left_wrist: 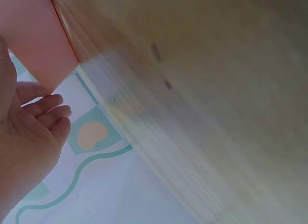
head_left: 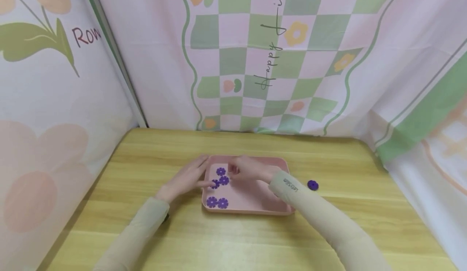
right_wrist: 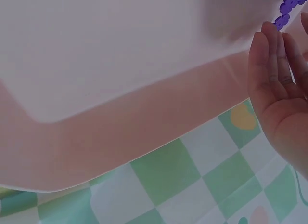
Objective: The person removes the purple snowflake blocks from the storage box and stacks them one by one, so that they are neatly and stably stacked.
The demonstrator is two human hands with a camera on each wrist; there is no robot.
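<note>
A shallow pink tray (head_left: 255, 211) stands on the wooden table. At its left side is my left hand (head_left: 186, 180), fingers along the outside of the wall. The thumb reaches over the rim onto a purple flower-shaped disc (head_left: 215, 184). The left wrist view has those fingers (left_wrist: 48, 108) loosely bent by the tray's corner. My right hand (head_left: 248, 168) hangs over the tray's middle, slightly blurred, fingertips down. In the right wrist view its fingers (right_wrist: 272, 55) are nearly straight, tips close to purple discs (right_wrist: 284, 20). Several discs (head_left: 223, 203) lie in the tray's left part.
One more purple disc (head_left: 312, 185) lies on the table (head_left: 335, 222) to the right of the tray, near the right sleeve (head_left: 310, 210). Behind the table hangs a checkered curtain (head_left: 262, 60); printed cloth (head_left: 43, 141) also borders the left side.
</note>
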